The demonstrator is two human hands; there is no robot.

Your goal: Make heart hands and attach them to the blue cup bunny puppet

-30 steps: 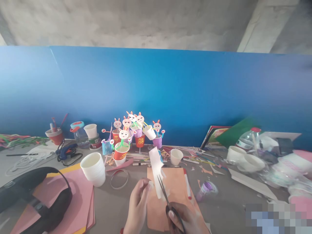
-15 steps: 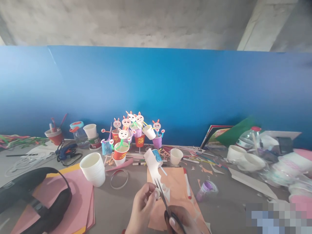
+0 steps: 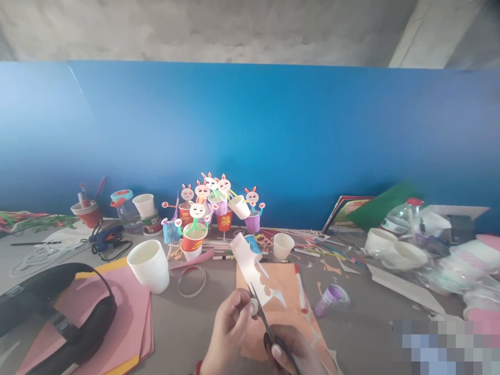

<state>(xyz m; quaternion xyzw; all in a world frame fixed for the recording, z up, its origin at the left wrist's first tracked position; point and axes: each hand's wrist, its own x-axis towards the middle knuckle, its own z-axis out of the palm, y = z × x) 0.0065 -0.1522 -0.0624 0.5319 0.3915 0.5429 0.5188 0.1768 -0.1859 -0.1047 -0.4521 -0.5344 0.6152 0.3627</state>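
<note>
My left hand (image 3: 230, 328) pinches a small round piece of white paper (image 3: 254, 306) between thumb and fingertips. In my right hand (image 3: 295, 346) is a pair of scissors (image 3: 266, 322), its fingers through the black handles. The narrow blades point away from me and lie right beside the round piece, slightly apart. Just beyond the blades is a white paper strip (image 3: 247, 260) with scalloped cut-outs along its right edge. Under both hands lies orange paper (image 3: 287, 278), with a white scrap (image 3: 278, 297) on it.
Rabbit-faced paper-cup figures (image 3: 195, 237) stand ahead. To the left are stacked white cups (image 3: 148, 265), a tape ring (image 3: 191, 281), pink sheets (image 3: 128, 312) and a black headband-like object (image 3: 94, 325). A red-capped marker (image 3: 300, 289), purple cup (image 3: 328, 299) and bagged cups (image 3: 464, 265) lie right.
The view has tilted down slightly. The scissor blades have shifted a little against the round piece and look closer together. The white scrap shows farther right of the blades.
</note>
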